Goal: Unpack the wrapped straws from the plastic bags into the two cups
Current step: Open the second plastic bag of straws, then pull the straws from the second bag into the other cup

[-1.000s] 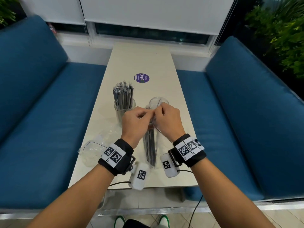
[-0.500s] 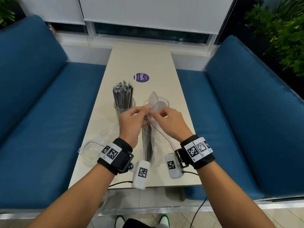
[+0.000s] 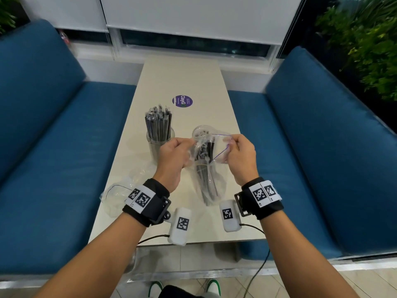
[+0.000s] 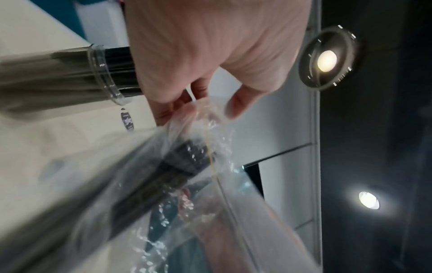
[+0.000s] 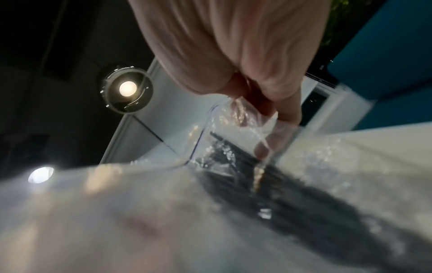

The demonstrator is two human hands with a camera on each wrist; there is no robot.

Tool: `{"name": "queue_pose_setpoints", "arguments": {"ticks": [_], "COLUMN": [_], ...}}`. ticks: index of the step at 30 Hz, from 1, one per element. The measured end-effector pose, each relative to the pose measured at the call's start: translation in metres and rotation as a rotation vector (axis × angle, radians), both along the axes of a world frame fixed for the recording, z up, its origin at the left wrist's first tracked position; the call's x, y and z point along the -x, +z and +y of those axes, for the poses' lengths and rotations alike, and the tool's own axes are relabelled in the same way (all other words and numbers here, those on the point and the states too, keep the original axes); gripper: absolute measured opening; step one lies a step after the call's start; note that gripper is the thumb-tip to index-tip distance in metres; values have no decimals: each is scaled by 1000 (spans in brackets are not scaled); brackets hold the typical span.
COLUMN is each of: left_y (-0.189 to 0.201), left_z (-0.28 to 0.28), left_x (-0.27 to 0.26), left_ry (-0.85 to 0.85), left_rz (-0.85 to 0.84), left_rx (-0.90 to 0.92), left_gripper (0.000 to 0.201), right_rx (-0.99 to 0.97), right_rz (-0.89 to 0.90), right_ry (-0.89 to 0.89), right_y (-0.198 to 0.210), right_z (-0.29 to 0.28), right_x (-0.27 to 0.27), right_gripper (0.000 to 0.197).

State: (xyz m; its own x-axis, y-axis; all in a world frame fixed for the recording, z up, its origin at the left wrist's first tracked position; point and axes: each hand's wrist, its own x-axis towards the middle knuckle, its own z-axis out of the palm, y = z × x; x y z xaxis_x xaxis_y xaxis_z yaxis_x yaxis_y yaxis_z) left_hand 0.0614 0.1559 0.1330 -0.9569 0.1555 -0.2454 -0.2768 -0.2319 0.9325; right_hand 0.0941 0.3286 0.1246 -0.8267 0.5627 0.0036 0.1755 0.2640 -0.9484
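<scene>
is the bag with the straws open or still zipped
Open. The left hand and right hand hold the plastic bag mouth's two sides apart, and the straws show in the gap.

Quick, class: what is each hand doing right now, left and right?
Left hand: fingers pinch one side of the plastic bag of straws at its mouth.
Right hand: fingers pinch the opposite side of the same bag's mouth.

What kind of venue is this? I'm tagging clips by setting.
Probably a cafe or restaurant booth: blue cushioned benches flank a narrow table bearing a round branded sticker, and a cup of wrapped straws is being stocked.
</scene>
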Motion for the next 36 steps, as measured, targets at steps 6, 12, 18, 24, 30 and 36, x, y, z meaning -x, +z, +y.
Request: {"name": "queue_pose_setpoints", "arguments": {"ticks": [6, 12, 18, 24, 30, 36], "left_y": [-10, -8, 1, 3, 2, 5], "left_z": [-1, 3, -7, -3, -8, -8], "left_x": [-5, -4, 6, 15, 26, 27], "left_ry": [-234, -128, -36, 14, 118, 3], "left_rz": [-15, -166, -209, -66, -126, -170], "left_rx": [235, 115, 0, 193, 136, 104], "left_gripper": [106, 53, 59, 43, 26, 13], "right_rx": [488, 667, -221, -135, -61, 59], "right_rz": [-3, 39, -203, -124, -112, -132], "right_ry": [154, 548, 899, 638, 667, 663], "right_y": [6, -2, -4, -28, -29, -21], "right_z": [-8, 0, -2, -9, -5, -7], "right_x": [-1, -15, -31, -21, -18, -19], "right_gripper": [28, 66, 111, 96, 86, 75]}}
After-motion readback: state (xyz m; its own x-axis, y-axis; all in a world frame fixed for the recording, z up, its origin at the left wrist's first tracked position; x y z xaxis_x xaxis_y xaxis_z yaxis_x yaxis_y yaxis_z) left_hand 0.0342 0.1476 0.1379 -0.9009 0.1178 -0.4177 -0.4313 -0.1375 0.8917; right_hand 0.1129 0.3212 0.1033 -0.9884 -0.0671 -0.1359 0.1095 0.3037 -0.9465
